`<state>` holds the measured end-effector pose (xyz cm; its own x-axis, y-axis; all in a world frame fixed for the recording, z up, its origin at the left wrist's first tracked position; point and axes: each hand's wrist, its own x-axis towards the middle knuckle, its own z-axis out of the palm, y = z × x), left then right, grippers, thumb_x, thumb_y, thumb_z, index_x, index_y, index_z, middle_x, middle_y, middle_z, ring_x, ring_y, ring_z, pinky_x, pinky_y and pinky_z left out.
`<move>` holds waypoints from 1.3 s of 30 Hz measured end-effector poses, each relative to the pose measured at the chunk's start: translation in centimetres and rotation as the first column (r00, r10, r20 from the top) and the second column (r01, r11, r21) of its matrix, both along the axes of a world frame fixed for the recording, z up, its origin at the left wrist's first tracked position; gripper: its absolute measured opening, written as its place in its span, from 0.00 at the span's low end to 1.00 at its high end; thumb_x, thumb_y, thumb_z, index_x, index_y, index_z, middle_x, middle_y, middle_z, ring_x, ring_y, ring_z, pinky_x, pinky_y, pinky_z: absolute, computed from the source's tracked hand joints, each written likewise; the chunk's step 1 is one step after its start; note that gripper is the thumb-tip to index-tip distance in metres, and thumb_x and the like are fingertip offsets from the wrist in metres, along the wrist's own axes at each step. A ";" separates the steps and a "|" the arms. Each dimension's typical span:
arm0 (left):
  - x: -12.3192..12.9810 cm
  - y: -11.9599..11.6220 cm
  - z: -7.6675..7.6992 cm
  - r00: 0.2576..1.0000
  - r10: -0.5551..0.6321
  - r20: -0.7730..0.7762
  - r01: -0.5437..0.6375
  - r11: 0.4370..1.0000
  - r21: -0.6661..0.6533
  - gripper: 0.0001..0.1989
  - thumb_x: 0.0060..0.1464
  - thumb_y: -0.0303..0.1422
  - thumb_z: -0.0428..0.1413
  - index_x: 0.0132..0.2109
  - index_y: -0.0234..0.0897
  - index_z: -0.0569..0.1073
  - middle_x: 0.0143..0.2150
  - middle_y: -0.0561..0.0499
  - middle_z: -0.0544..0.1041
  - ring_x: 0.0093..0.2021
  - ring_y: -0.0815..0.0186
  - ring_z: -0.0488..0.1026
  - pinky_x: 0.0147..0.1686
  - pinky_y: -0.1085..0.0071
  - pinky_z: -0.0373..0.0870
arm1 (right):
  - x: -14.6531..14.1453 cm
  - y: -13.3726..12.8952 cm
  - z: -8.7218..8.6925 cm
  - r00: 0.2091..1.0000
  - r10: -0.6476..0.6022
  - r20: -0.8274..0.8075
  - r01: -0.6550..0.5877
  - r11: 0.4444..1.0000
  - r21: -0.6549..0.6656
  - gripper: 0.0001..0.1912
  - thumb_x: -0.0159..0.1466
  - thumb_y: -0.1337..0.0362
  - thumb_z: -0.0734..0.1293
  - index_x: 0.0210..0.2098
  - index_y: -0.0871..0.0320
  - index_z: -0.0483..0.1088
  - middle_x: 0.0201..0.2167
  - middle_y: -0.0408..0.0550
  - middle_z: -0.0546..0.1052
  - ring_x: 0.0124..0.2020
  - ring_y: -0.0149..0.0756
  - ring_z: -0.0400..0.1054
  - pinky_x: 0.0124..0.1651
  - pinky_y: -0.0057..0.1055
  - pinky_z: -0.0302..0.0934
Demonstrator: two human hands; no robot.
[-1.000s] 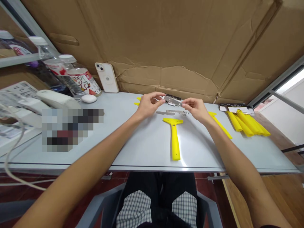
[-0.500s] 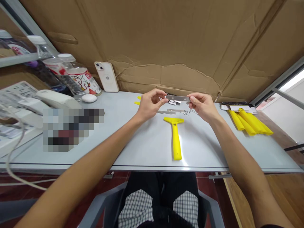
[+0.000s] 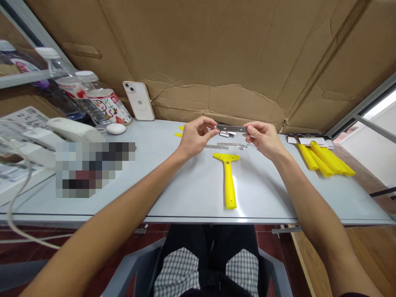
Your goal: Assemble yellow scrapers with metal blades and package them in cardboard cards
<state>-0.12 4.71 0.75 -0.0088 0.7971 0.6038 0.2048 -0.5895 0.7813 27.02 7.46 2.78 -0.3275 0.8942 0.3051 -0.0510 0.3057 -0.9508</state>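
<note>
Both of my hands pinch a flat metal scraper blade [image 3: 232, 129] with small holes, held level above the table. My left hand [image 3: 198, 135] grips its left end between thumb and fingers; my right hand [image 3: 262, 138] has the right end. Below them, more metal strips [image 3: 227, 145] lie on the table beside a small heap of screws [image 3: 243, 147]. Nearer to me rests a yellow scraper handle [image 3: 229, 181], its wide head pointing away. Yellow tips [image 3: 179, 131] of other pieces show behind my left hand, mostly hidden.
Several yellow handles [image 3: 328, 159] with black-and-white cards lie at the right. On the left stand a phone [image 3: 139, 101], drink bottles [image 3: 108, 103], a white mouse [image 3: 116, 128] and a blurred-out patch. A cardboard wall [image 3: 232, 53] closes off the back of the table [image 3: 185, 194].
The blade has tilted slightly, so its face looks darker now. My hands keep the same hold, and the things on the table have not moved.
</note>
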 end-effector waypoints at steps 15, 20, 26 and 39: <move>-1.5 0.8 -0.5 0.880 -0.198 -0.432 0.047 0.941 -0.335 0.21 0.50 0.45 0.72 0.48 0.40 0.83 0.39 0.47 0.86 0.25 0.66 0.74 0.27 0.68 0.67 | 0.2 0.3 -0.6 0.829 -0.139 0.542 0.091 0.989 0.114 0.11 0.63 0.57 0.74 0.34 0.59 0.82 0.22 0.45 0.76 0.25 0.34 0.68 0.30 0.33 0.58; -1.7 1.0 -1.1 0.773 -0.356 -0.526 0.118 0.895 -0.431 0.33 0.39 0.44 0.77 0.53 0.41 0.83 0.43 0.48 0.88 0.28 0.64 0.77 0.29 0.69 0.68 | 0.9 1.0 -1.2 0.832 -0.015 0.554 0.039 0.999 -0.032 0.12 0.60 0.57 0.77 0.33 0.61 0.82 0.21 0.46 0.75 0.22 0.30 0.62 0.26 0.31 0.55; -1.8 1.4 -1.9 0.831 -0.399 -0.387 0.170 0.845 -0.508 0.35 0.36 0.34 0.77 0.55 0.41 0.81 0.35 0.50 0.86 0.29 0.62 0.80 0.28 0.69 0.71 | 1.1 1.0 -1.0 0.859 0.056 0.508 0.003 0.993 -0.115 0.16 0.56 0.53 0.81 0.32 0.60 0.82 0.22 0.47 0.75 0.24 0.31 0.64 0.26 0.30 0.55; -0.3 0.7 -0.7 0.882 -0.100 0.460 0.381 0.726 -0.573 0.28 0.36 0.20 0.79 0.46 0.35 0.80 0.45 0.47 0.77 0.43 0.59 0.85 0.54 0.52 0.87 | -0.5 -0.1 -0.7 0.947 -0.063 0.316 0.091 0.993 -0.076 0.21 0.55 0.48 0.83 0.38 0.59 0.84 0.27 0.46 0.77 0.27 0.30 0.64 0.29 0.30 0.61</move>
<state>-0.42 5.37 0.09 0.1287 0.9903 -0.0516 -0.2603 0.0840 0.9619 26.49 7.40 2.03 -0.3229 0.9392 0.1169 0.2736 0.2108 -0.9384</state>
